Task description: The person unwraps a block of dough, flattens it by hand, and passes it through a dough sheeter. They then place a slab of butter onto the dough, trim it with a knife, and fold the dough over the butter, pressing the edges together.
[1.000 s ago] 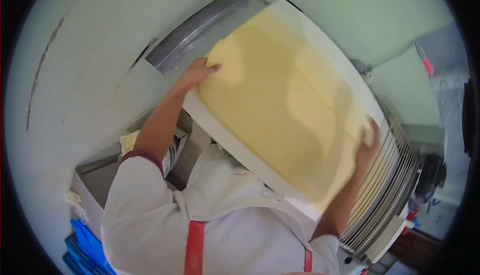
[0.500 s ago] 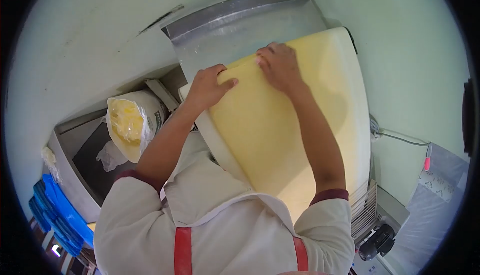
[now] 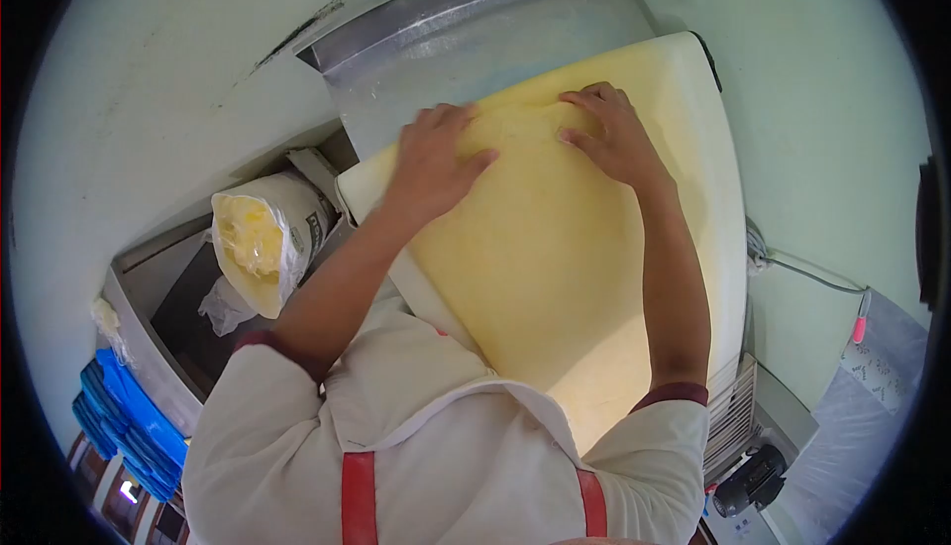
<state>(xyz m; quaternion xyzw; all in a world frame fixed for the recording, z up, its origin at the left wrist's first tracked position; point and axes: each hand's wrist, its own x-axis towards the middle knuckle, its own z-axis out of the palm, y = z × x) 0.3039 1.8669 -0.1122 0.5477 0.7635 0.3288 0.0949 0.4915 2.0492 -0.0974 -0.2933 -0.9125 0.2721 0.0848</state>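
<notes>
A wide yellow sheet (image 3: 535,238), which looks like dough, lies over a white belt or board (image 3: 728,218) in front of me. My left hand (image 3: 441,159) rests at the sheet's far edge on the left, thumb apart from the fingers. Farther right, my right hand (image 3: 604,134) is at the same edge, its thumb and fingers spread apart on the yellow surface. Between the two hands the edge looks slightly raised or folded. Beyond it stretches a metal surface (image 3: 475,59) with a raised rim.
An open bag (image 3: 253,243) with yellow contents stands at the left in a metal bin (image 3: 163,332). Blue bags (image 3: 134,426) hang at the lower left. A wire rack (image 3: 728,421), a black motor (image 3: 750,481) and a cable (image 3: 812,274) are at the right.
Both hands have shifted right, and the right thumb and fingers have spread apart. The sheet's far edge between the hands looks more bunched. The view has shifted slightly.
</notes>
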